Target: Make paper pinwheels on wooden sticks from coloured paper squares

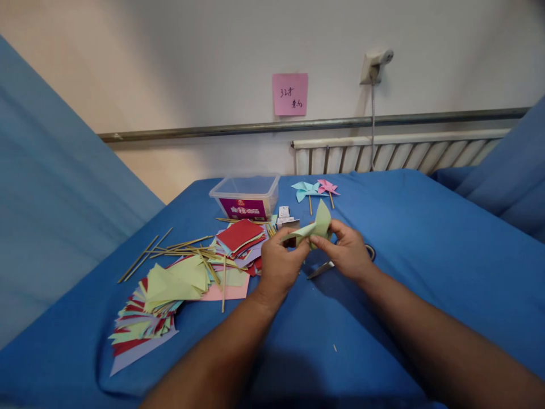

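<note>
Between my two hands, above the blue cloth, is a piece of pale green paper (322,217) with its corners bent up and curled inward. My left hand (281,261) pinches its left and lower part. The fingers of my right hand (347,250) close on its right side, the thumb pressed near the middle. Scissors (320,270) lie on the cloth under my hands, partly hidden by the right one. Just behind my left hand stand small white boxes (284,216). A blue paper pinwheel (307,190) and a pink paper pinwheel (327,187) on sticks lie farther back.
Fanned coloured paper sheets (145,318) and a red-topped stack (239,236) cover the left side, with thin wooden sticks (183,250) scattered among them. A clear plastic box (247,196) stands at the back. Behind the table are a radiator (400,152) and a wall pipe (238,130).
</note>
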Demonstrator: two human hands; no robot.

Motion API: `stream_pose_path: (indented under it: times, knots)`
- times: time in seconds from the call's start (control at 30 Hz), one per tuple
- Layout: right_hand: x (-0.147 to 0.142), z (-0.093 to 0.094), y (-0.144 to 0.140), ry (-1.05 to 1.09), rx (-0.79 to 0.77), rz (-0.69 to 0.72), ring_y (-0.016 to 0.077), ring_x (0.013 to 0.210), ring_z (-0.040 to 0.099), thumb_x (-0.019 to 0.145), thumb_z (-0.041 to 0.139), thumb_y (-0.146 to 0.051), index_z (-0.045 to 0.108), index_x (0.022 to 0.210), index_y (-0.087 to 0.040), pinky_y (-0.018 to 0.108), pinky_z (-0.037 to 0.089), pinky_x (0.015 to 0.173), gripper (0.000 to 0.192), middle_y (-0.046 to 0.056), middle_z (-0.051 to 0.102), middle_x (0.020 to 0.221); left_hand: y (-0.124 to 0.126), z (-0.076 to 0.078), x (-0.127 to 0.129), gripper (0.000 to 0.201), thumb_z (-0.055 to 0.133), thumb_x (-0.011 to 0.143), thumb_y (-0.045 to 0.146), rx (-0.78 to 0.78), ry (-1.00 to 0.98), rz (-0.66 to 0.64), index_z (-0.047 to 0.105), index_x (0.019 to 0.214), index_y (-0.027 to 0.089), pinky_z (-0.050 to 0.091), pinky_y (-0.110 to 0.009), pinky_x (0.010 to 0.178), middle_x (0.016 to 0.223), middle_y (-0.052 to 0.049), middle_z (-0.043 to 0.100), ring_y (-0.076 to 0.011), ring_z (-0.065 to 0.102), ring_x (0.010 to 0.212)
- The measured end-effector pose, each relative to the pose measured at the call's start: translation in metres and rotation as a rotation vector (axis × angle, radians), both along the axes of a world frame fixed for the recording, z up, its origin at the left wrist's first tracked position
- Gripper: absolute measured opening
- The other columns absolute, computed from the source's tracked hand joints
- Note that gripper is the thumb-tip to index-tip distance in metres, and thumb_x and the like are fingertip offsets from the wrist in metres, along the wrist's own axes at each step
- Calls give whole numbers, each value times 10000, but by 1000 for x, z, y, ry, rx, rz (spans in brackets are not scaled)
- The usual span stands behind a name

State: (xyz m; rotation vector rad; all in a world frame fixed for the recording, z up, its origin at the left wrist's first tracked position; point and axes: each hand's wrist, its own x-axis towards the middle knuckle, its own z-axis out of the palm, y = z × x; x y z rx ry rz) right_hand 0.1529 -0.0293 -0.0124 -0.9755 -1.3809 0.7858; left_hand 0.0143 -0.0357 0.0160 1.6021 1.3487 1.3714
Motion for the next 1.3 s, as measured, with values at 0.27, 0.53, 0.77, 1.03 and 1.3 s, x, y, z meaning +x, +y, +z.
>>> stream_pose_path:
  times: [0.27, 0.53, 0.77, 1.03, 1.3]
  knots:
    - [1, -3, 0, -14, -21, -11, 184, 777, 596, 730, 705, -326, 694, 870, -204, 326, 462, 749, 186, 19, 676, 822, 2, -6, 0, 171, 667, 669, 257, -16, -20, -22, 693, 787, 137, 397, -237, 568, 670, -19, 648, -135, 544, 603]
    - [1, -2, -1, -39, -36, -27, 190, 786, 594, 736, 693, -316, 693, 879, -206, 327, 462, 739, 180, 18, 661, 808, 0, 0, 1, 205, 671, 678, 270, -48, -6, -25, 721, 821, 131, 421, -234, 605, 707, -27, 673, -140, 560, 641]
    - [0, -4, -1, -14, -48, -31, 193, 797, 616, 734, 699, -332, 697, 873, -209, 347, 480, 773, 186, 25, 686, 841, 0, -1, 0, 200, 677, 679, 291, -46, -11, -34, 721, 788, 129, 414, -229, 592, 692, -27, 671, -136, 561, 629]
    - [-3, -1, -3, 168, -93, 73, 189, 817, 644, 710, 726, -339, 680, 955, -206, 365, 519, 787, 282, 34, 718, 917, -1, 1, -2, 189, 670, 697, 312, -40, 12, -33, 710, 710, 128, 411, -237, 574, 656, -27, 665, -139, 566, 601]
    - [-4, 0, -6, 143, -65, 53, 198, 820, 649, 721, 719, -334, 688, 945, -207, 373, 514, 798, 259, 37, 721, 914, -3, 2, 0, 163, 677, 684, 288, -28, 50, 8, 713, 688, 129, 413, -240, 568, 645, -32, 680, -154, 599, 610]
